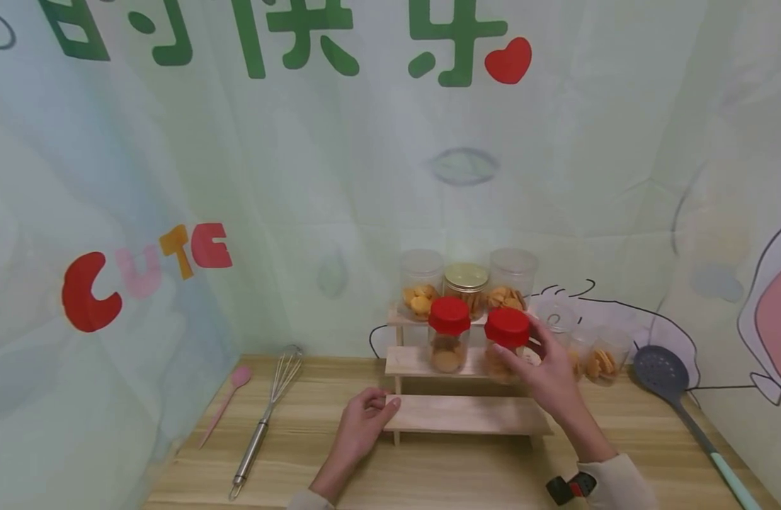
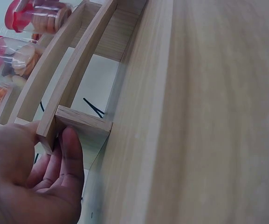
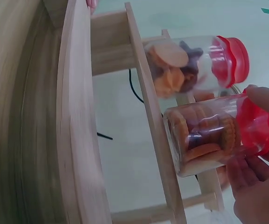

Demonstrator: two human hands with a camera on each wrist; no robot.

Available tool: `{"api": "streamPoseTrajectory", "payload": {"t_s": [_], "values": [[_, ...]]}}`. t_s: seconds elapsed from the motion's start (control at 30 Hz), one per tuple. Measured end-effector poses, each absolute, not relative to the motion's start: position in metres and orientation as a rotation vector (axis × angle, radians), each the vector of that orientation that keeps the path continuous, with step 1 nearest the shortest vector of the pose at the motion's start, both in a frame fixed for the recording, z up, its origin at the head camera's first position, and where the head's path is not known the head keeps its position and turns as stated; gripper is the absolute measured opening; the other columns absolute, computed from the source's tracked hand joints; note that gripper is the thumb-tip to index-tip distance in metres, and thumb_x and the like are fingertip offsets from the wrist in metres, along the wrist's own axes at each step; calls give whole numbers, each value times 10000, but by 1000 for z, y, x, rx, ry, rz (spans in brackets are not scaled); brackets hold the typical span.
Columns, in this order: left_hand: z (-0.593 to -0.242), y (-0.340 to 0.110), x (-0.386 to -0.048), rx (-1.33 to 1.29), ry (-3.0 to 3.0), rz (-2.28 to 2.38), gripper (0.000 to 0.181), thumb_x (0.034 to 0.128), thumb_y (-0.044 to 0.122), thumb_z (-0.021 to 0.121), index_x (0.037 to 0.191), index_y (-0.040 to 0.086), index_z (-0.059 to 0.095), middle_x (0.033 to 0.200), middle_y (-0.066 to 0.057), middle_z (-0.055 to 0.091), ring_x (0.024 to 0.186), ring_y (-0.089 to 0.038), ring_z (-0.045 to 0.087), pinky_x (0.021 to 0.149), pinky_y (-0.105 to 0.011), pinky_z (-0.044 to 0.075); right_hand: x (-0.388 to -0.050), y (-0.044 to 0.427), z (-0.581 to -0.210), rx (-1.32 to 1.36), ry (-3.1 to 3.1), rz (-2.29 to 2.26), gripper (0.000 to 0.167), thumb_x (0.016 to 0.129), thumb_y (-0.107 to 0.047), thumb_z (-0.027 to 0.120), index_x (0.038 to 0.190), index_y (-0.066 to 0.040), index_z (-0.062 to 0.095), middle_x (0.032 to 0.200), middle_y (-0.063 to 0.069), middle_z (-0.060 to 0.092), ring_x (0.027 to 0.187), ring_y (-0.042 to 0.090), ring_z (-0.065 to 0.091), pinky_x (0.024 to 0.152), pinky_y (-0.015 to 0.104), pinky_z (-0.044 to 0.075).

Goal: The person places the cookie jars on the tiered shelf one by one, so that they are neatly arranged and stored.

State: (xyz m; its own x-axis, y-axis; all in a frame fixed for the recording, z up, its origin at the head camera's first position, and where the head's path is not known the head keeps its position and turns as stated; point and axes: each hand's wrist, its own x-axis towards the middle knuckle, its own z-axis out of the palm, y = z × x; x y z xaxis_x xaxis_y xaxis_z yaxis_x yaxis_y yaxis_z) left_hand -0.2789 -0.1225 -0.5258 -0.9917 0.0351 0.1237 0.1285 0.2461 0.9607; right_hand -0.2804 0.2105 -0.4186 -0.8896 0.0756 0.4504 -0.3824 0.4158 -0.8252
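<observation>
A wooden three-step rack point(image 1: 466, 414) stands against the back of the table. At the left end of its lowest step, my left hand point(image 1: 361, 423) pinches the board, thumb and fingers around its corner point(image 2: 48, 133). My right hand point(image 1: 551, 372) grips a clear cookie jar point(image 3: 204, 135) by its red lid point(image 1: 508, 327), at the right part of the middle step. The jar's base is at the step's edge; whether it bears on the board I cannot tell. To its left, a second red-lidded cookie jar point(image 1: 449, 333) stands upright on the same step.
Along the top step are two clear-lidded jars point(image 1: 420, 287) and a gold-lidded jar point(image 1: 466, 280). More cookie jars point(image 1: 603, 358) stand right of the rack. A slotted spoon point(image 1: 664, 375) lies far right; a whisk point(image 1: 269, 411) and pink spoon point(image 1: 227, 404) lie left.
</observation>
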Motion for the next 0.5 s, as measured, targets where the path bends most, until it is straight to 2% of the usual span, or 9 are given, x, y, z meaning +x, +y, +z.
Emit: {"api": "streamPoseTrajectory", "payload": {"t_s": [0.13, 0.5], "values": [[-525, -122, -278, -158, -2420, -1872, 420, 989, 285, 805, 1220, -48, 697, 995, -128, 699, 818, -127, 688, 667, -211, 546, -288, 202, -421, 289, -2227, 1514, 771, 954, -304, 859, 1610, -163, 479, 1541, 96, 605, 1362, 302, 600, 1001, 70, 472], [-524, -122, -278, -147, -2425, -1876, 421, 992, 282, 804, 1230, -47, 695, 996, -122, 694, 806, -115, 675, 656, -209, 537, -301, 180, -420, 351, -2180, 1534, 757, 935, -254, 883, 1582, -133, 509, 1523, 98, 631, 1344, 306, 641, 1021, 104, 508]]}}
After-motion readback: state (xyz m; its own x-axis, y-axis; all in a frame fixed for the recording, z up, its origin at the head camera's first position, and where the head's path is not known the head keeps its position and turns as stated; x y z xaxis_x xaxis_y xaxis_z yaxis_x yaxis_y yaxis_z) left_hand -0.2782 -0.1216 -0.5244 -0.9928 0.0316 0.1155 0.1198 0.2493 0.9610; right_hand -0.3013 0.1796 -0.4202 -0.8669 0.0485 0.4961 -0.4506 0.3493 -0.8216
